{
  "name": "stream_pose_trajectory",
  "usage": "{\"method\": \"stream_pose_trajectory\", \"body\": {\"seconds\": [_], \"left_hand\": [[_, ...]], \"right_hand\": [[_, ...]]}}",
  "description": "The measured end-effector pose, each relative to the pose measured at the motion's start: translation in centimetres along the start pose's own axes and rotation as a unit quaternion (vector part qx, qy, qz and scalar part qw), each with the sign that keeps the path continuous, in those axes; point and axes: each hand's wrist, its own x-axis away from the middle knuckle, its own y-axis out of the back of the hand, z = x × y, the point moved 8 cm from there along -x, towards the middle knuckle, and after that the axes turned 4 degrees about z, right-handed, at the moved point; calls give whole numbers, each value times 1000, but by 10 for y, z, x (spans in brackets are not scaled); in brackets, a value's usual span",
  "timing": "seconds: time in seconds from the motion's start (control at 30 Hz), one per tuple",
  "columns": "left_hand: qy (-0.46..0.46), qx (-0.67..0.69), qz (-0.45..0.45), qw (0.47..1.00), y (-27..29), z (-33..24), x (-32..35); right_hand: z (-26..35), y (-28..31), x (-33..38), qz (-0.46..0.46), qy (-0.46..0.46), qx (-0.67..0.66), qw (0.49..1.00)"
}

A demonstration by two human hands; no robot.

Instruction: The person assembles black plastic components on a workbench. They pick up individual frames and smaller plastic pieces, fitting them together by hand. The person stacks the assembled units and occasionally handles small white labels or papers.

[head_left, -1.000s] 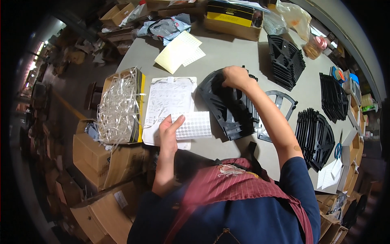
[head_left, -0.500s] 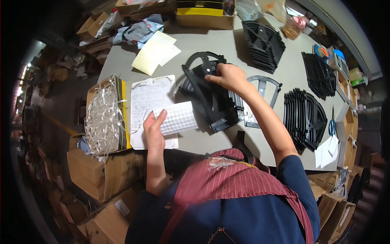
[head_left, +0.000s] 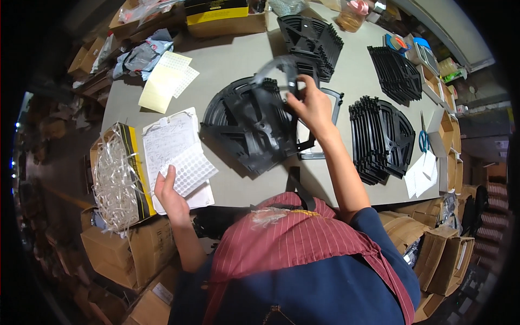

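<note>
My left hand [head_left: 172,196] pinches a white sheet of round grey stickers [head_left: 196,168], thumb on top, over a clipboard with handwritten paper [head_left: 165,132]. Closed on a black curved plastic frame [head_left: 292,81], my right hand [head_left: 315,108] holds it above the right edge of a pile; motion blurs the frame. That pile of black fan-shaped plastic parts [head_left: 233,127] lies in the middle of the table. Partly hidden behind my right wrist, another open frame [head_left: 337,100] lies flat on the table.
More stacks of black fan-shaped parts stand at the back [head_left: 311,40], far right [head_left: 394,73] and right [head_left: 382,141]. Scissors [head_left: 423,141] and white sheets [head_left: 420,176] lie by the right edge. A box of stripped clear strips [head_left: 114,181] stands left; yellowish sticker sheets [head_left: 162,84] lie back left.
My right hand has lifted the black frame off the pile and carried it to the right. The sticker sheet stays in my left hand, now lower over the clipboard. The whole view has shifted.
</note>
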Motion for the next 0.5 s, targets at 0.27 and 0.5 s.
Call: {"method": "stream_pose_trajectory", "body": {"seconds": [0.27,0.5], "left_hand": [[20,-3,89,996,-49,7,-10],[-15,-153,227,962,-100,0,2]], "right_hand": [[-146,-2,46,12,-114,219,969],[-38,17,32,10,64,113,991]]}}
